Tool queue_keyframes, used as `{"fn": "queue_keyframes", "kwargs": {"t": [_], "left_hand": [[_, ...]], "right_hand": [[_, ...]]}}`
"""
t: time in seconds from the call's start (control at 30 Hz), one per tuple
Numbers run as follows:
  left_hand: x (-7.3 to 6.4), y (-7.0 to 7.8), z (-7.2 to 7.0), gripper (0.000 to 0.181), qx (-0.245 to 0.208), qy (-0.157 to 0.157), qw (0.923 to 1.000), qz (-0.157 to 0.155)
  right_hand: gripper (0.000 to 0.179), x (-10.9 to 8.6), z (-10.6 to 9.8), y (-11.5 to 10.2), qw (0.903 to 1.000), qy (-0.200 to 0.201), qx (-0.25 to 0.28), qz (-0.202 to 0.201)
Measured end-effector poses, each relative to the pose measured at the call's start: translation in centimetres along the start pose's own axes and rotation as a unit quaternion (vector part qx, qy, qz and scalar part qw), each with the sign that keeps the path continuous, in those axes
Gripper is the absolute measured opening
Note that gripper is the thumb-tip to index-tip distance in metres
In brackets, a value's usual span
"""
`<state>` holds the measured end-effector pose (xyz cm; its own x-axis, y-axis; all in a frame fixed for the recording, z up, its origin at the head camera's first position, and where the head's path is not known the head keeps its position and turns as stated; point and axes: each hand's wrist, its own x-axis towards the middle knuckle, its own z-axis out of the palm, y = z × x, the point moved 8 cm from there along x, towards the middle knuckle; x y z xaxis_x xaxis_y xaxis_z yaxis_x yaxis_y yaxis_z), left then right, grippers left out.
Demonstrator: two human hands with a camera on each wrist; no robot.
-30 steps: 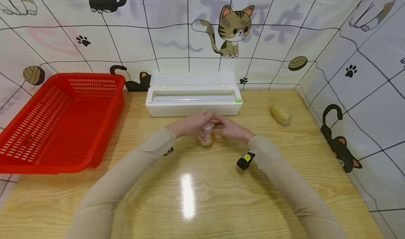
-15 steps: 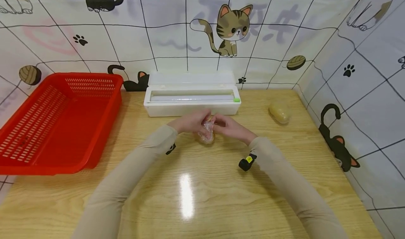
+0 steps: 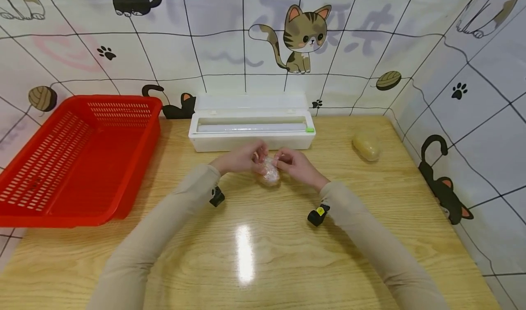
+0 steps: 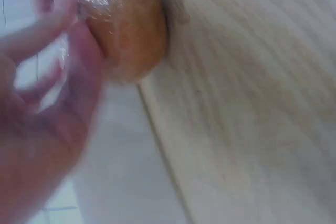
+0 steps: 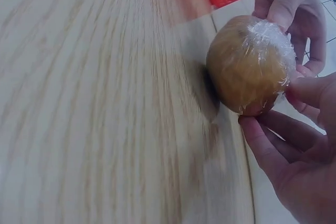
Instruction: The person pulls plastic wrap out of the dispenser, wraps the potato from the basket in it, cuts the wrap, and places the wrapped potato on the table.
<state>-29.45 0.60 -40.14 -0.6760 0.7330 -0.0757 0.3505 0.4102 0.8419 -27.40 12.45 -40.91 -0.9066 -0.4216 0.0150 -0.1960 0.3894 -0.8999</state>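
A brownish-yellow potato (image 3: 270, 177) in crinkled cling film sits on the table between both hands. In the right wrist view the film bunches on the far side of the potato (image 5: 241, 69). My left hand (image 3: 242, 158) pinches film at its upper left; in the left wrist view thumb and finger meet at the film beside the potato (image 4: 131, 32). From the right, my right hand (image 3: 302, 167) pinches film between thumb and finger. Other fingers of the right hand (image 5: 304, 153) touch the potato's underside.
Behind the hands stands a white cling film box (image 3: 250, 142) with its lid up and the roll (image 3: 250, 128) showing. A second wrapped, yellow potato (image 3: 366, 146) lies at the right. A red plastic basket (image 3: 49, 220) stands at the left on the wooden table (image 3: 197, 264).
The hands were close together over the potato, fingertips meeting. They have since drawn slightly apart, leaving more of the wrapped potato in sight. The box, basket and second potato stay put.
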Motion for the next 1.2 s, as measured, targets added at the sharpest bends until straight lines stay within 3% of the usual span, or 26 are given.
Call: {"fn": "queue_keyframes", "kwargs": {"t": [0.13,0.27,0.4,0.57,0.67,0.77,0.9,1.0,1.2], "left_hand": [[0.1,-0.2,-0.5,0.05,0.081,0.016,0.9956,-0.044],[0.1,-0.9,-0.3,0.058,0.116,0.006,0.9907,-0.071],[0.3,-1.2,0.2,0.057,0.118,0.003,0.9901,-0.076],[0.3,-1.5,0.7,0.055,0.096,0.011,0.992,-0.081],[0.2,-1.8,0.8,0.055,0.085,0.009,0.9923,-0.09],[0.0,-2.1,1.0,0.059,0.085,0.003,0.9917,-0.097],[-0.2,-2.3,1.1,0.059,0.106,-0.008,0.989,-0.103],[-0.4,-2.4,1.3,0.055,0.117,-0.014,0.9874,-0.105],[-0.4,-2.4,1.5,0.052,0.121,-0.005,0.9876,-0.1]], "right_hand": [[0.011,0.6,0.0,2.4,0.9991,0.004,0.04,0.016],[0.016,0.6,0.0,2.6,0.9947,-0.003,0.096,0.036],[0.014,0.7,0.1,2.9,0.9905,0.001,0.127,0.051],[0.015,0.6,0.4,2.6,0.9905,0.023,0.124,0.056],[0.021,0.4,0.4,1.9,0.9942,0.051,0.082,0.047],[0.026,0.1,0.2,0.5,0.9959,0.089,-0.007,0.015],[0.015,-0.3,0.2,-1.3,0.9858,0.12,-0.114,-0.029],[0.007,-0.5,0.4,-1.9,0.9816,0.123,-0.141,-0.037],[0.009,-1.2,0.7,-2.5,0.9677,0.154,-0.192,-0.053]]}}
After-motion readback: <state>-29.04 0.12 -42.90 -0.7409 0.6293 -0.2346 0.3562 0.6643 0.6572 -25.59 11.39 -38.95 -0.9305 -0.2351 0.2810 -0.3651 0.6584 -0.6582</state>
